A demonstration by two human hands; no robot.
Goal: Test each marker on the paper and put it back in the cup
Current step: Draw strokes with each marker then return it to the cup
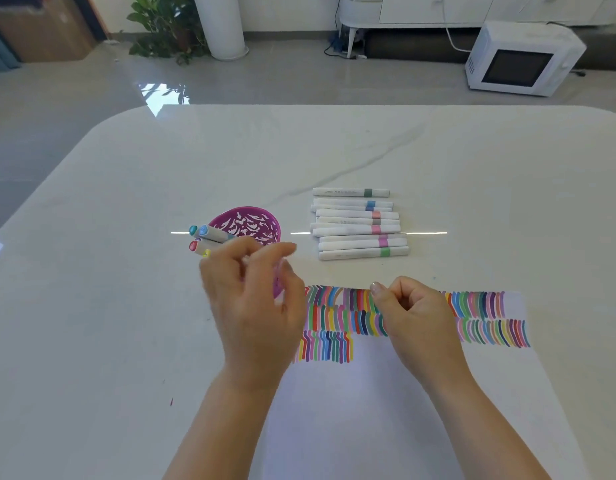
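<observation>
A purple patterned cup (pixel 251 225) stands left of centre, with several white markers (pixel 204 237) leaning out of it to the left, coloured caps up. My left hand (pixel 254 306) hovers just in front of the cup, fingers loosely spread and a little blurred, holding nothing I can see. My right hand (pixel 414 317) rests on the white paper (pixel 386 410), fingers curled in, with no marker in it. Rows of short coloured strokes (pixel 334 317) cover the paper's top part. Behind the paper, several more white markers (pixel 358 225) lie side by side on the table.
The glossy white table (pixel 126 271) stretches wide around the cup and paper. Small ink specks mark it near its front left. Beyond its far edge are a white microwave (pixel 521 60) on the floor and a potted plant (pixel 164 26).
</observation>
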